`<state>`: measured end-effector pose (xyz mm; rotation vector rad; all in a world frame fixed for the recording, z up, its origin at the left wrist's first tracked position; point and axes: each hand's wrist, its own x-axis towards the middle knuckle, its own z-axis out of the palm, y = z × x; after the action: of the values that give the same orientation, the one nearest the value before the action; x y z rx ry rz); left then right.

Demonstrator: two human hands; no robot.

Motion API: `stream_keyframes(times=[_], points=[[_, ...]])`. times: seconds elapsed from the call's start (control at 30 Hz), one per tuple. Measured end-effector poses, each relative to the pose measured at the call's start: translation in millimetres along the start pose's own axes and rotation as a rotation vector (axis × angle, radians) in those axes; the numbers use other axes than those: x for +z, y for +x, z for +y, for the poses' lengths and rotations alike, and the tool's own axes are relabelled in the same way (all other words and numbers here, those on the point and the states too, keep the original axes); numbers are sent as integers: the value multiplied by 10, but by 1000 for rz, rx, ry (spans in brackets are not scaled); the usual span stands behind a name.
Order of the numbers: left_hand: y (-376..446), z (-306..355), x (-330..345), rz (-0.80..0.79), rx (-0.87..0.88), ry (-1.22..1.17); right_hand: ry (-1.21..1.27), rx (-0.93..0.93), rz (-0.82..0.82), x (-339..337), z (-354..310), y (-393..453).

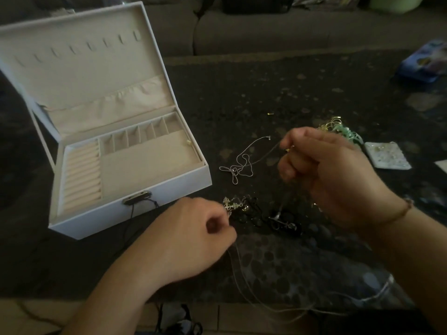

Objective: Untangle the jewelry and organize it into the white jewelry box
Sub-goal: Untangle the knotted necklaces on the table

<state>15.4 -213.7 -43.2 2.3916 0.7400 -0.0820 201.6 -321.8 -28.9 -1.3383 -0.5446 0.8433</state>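
Both forearms come in bare, no sleeves anywhere in view. The left hand [193,240] wears nothing at all, no ring, no band. The right hand [338,175] shows a thin beaded bracelet [401,213] snug around its wrist.

Jewelry box [154,189]: white, lid propped open, beige lining with ring rolls at left and small compartments along the back.
Silver chain [238,165]: thin, looped on the dark rug, one end lifted.
Tangle [254,212]: black cord and silver pieces, knotted.
Gold-and-green cluster [341,130]: heaped farther right.
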Motion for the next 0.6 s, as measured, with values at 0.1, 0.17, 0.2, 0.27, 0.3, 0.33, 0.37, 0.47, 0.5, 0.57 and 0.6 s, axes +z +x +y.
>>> stream_keyframes(times=[0.1,0.17,0.2,0.27,0.3,0.33,0.37,0.47,0.5,0.57,0.6], points=[[0,70,-65,216,87,97,-471,-29,-70,-1,-191,-97],[104,123,-34,379,123,95,-693,2,-103,-49,-291,-148],[194,133,14,398,130,113,-826,-1,-98,-89,-306,-153],[398,158,88,389,124,189,-1090,-48,-39,-196,-340,-143],[481,178,98,381,102,217,-1172,-67,4,-253,-362,-139],[560,189,102,372,71,237,-1207,-75,50,-318,-388,-131],[631,196,103,360,32,257,-1207,-76,91,-386,-414,-124],[769,232,153,332,-98,302,-1156,-62,187,-564,-460,-103],[802,248,187,328,-122,319,-1157,-56,203,-599,-462,-102],[849,272,255,344,-143,351,-1182,-47,197,-651,-445,-98],[867,277,290,362,-142,349,-1199,-36,174,-679,-433,-92]])
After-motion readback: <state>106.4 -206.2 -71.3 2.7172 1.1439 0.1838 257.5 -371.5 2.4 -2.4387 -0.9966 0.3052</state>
